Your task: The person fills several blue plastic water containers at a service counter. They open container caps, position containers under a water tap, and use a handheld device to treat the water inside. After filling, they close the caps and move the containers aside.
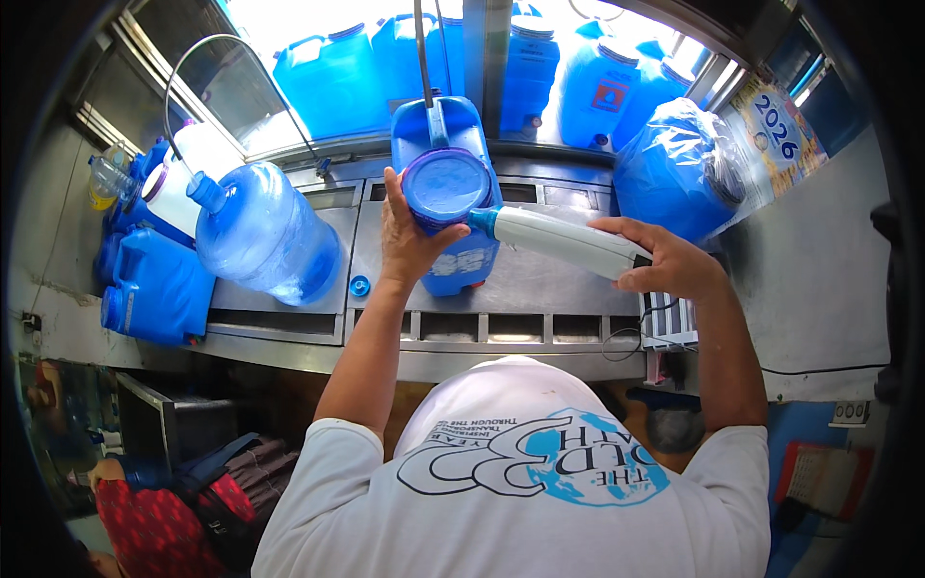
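Jug (453,222), blue and square, is stood on the steel counter (540,289) right in front of the person, under the hanging hose (421,48). Its wide round cap (446,183) is turned toward the camera. The left hand (405,236) is wrapped on the side of the jug near the cap, with the fingers closed around the plastic. The right hand (670,262) is closed on a white tool (564,241) with a teal tip, and this tip is touching the edge of the cap.

The jug is judged to be stiff plastic and not fragile. If it is filled, it will be heavy and should be taken by the moulded handle on top or with 2 hands under the body. The counter and the jug may be wet, so the smooth walls are probably slippery. The cap looks thin and light. The tool seems light and rigid; it is gripped at its rear end, where a cord (636,328) hangs.

By count: 1 jug is in hand, 1 round clear-blue bottle (265,236) is leaned at the left, and at least 2 more square jugs (159,284) are lying beside it. 1 small blue cap (359,285) is lying on the counter. About 5 blue containers (332,77) are seen behind the window, and 1 bagged container (674,169) is stood at the right. The exact number behind the glass cannot be told.
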Action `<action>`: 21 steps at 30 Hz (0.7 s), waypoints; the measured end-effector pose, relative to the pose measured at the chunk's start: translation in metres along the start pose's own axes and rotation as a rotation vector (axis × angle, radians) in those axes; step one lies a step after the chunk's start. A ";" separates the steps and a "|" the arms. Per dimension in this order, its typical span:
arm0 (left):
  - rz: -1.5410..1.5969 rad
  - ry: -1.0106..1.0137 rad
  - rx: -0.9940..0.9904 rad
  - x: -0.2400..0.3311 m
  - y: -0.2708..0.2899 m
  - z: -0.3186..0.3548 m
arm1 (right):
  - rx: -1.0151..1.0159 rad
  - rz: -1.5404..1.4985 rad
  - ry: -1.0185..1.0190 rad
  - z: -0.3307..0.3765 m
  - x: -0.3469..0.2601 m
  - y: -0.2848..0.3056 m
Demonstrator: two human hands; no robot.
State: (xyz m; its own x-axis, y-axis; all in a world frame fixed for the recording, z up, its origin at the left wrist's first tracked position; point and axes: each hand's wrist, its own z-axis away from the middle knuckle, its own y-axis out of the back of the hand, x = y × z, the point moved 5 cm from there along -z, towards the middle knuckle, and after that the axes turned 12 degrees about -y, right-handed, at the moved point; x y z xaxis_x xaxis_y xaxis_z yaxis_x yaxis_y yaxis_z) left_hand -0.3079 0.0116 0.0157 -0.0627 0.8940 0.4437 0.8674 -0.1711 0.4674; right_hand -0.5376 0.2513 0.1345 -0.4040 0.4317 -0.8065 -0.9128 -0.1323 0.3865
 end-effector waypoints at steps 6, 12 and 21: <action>-0.035 0.016 -0.005 -0.001 -0.002 0.001 | -0.005 0.075 -0.016 0.001 -0.028 -0.009; -0.023 0.036 0.026 0.003 -0.001 0.000 | 0.024 0.176 0.047 -0.007 -0.060 -0.018; -0.020 0.069 0.037 0.001 -0.001 0.001 | 0.142 0.374 -0.025 -0.031 -0.105 -0.022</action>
State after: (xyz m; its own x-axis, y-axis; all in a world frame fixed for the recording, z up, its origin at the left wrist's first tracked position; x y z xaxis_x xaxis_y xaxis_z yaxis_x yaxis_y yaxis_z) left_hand -0.3083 0.0131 0.0149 -0.1134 0.8663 0.4864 0.8829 -0.1366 0.4492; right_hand -0.4773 0.1816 0.1971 -0.7039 0.3989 -0.5877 -0.6846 -0.1605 0.7110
